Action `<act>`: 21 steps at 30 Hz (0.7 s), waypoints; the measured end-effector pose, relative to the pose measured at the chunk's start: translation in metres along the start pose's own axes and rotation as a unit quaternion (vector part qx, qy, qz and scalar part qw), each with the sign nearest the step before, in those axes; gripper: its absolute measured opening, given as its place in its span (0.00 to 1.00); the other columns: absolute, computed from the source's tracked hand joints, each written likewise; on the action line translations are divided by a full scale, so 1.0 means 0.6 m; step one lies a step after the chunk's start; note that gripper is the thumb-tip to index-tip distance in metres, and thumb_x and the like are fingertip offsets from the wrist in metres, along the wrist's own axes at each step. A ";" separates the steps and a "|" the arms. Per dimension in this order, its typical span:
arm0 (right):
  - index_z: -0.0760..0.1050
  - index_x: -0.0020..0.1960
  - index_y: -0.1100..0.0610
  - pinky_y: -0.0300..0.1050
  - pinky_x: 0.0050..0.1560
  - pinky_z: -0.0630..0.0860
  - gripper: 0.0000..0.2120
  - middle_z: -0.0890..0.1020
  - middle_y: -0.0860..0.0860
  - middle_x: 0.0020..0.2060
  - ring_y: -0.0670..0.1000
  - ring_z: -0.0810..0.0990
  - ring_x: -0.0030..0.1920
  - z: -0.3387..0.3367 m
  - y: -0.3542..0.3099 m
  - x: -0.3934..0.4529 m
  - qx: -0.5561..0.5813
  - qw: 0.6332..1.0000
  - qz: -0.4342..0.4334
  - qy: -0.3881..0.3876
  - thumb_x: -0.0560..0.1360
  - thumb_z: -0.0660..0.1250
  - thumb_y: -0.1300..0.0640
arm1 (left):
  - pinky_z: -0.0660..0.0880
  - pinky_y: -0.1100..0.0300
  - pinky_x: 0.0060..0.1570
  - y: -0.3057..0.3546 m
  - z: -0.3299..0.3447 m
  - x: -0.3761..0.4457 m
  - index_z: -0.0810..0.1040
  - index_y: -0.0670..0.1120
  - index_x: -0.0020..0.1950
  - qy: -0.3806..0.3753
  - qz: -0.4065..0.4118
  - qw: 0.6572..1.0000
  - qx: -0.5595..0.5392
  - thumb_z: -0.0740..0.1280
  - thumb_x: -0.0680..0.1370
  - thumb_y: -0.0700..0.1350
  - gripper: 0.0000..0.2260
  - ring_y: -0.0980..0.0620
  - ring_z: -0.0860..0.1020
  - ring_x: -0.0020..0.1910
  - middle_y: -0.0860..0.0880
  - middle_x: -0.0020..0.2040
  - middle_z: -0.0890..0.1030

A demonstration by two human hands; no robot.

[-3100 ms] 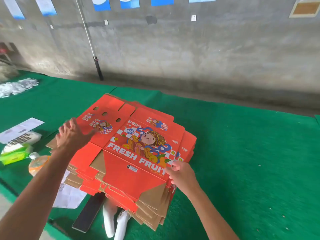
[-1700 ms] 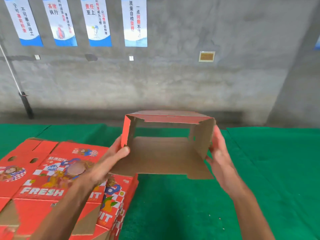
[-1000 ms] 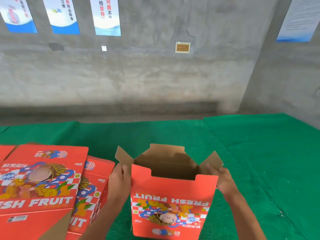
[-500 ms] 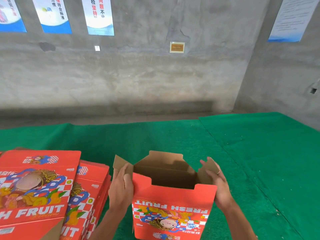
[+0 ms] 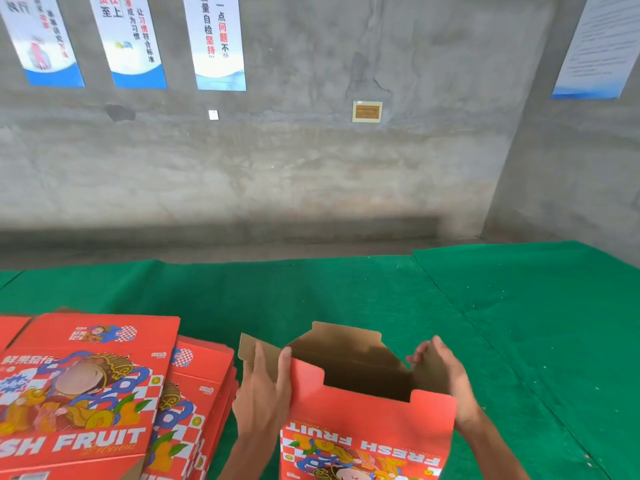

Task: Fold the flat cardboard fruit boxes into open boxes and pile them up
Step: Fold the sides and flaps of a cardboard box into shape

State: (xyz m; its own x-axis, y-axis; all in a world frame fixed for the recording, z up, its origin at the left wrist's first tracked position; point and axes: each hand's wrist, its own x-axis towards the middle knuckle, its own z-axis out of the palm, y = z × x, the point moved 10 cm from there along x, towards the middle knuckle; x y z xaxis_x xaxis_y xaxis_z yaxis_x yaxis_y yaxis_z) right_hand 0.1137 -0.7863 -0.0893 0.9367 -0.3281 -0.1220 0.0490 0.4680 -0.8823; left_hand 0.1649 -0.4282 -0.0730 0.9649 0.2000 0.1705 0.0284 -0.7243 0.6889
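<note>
- Just left of you, a stack of flat boxes [image 5: 86, 386] lies on the green table cover [image 5: 519, 323]; posters [image 5: 216, 43] hang on the wall.
- Your left hand [image 5: 263, 393] and right hand [image 5: 446, 379] each grasp a side flap of the opened red box [image 5: 363, 431], standing upright before you, print upside down.

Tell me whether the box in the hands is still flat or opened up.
Opened up. The box stands as a hollow tube, brown inside showing, its end flaps unfolded; left hand and right hand hold the side flaps.
</note>
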 end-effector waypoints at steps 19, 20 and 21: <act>0.73 0.64 0.54 0.41 0.34 0.73 0.30 0.74 0.56 0.44 0.52 0.72 0.38 0.015 -0.032 -0.032 -0.293 0.955 -0.045 -0.016 0.68 0.80 0.70 | 0.78 0.55 0.53 0.061 0.017 0.002 0.63 0.55 0.81 0.014 0.123 0.992 -0.036 0.60 0.85 0.51 0.23 0.63 0.71 0.68 0.66 0.81 0.52; 0.73 0.64 0.51 0.42 0.35 0.73 0.31 0.75 0.54 0.45 0.50 0.73 0.38 0.016 -0.033 -0.030 -0.318 0.947 -0.049 -0.008 0.67 0.81 0.68 | 0.78 0.56 0.57 0.066 0.024 -0.003 0.61 0.56 0.81 -0.001 0.142 0.989 -0.049 0.62 0.84 0.54 0.25 0.68 0.67 0.67 0.70 0.80 0.51; 0.72 0.64 0.48 0.42 0.36 0.74 0.32 0.76 0.53 0.46 0.48 0.74 0.38 0.016 -0.033 -0.027 -0.343 0.938 -0.051 -0.002 0.67 0.82 0.65 | 0.77 0.56 0.60 0.068 0.031 -0.005 0.60 0.57 0.81 -0.015 0.159 0.986 -0.053 0.63 0.83 0.57 0.28 0.69 0.65 0.68 0.72 0.79 0.51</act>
State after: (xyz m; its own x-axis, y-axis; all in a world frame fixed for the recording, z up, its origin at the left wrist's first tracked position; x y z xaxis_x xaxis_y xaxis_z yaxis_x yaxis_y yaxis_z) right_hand 0.1012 -0.7823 -0.0652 0.9410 -0.3378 -0.0201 -0.0945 -0.2052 -0.9741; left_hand 0.1680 -0.4706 -0.0583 0.9279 -0.0473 0.3698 -0.3029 -0.6740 0.6738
